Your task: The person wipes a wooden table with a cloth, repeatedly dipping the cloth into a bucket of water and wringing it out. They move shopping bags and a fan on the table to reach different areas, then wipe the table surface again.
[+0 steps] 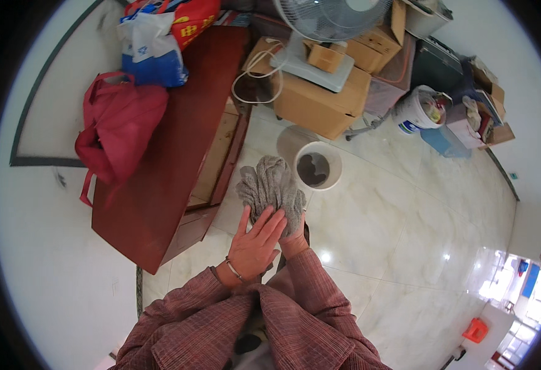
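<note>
A crumpled grey cloth (pixel 272 185) lies draped over my right hand (pixel 296 238), which is mostly hidden beneath it, so its finger pose cannot be told. Resting on the near side of the cloth is my left hand (pixel 255 238), palm down with its fingers spread; a bangle circles that wrist. Just beyond the cloth to the right, a white bucket (pixel 336 175) holding dark grey water stands on the tiled floor. To the left is a reddish-brown wooden cabinet (pixel 159 162) with an open compartment in its side.
A red fabric bag (pixel 129 125) and a blue-and-white plastic bag (pixel 157 51) sit on the cabinet. Ahead, a fan (pixel 333 18) stands by a cardboard box (pixel 316 99), its white cable looped. Farther right are a filled white bucket (pixel 416 111) and boxes; an orange stool (pixel 475 330) is at lower right.
</note>
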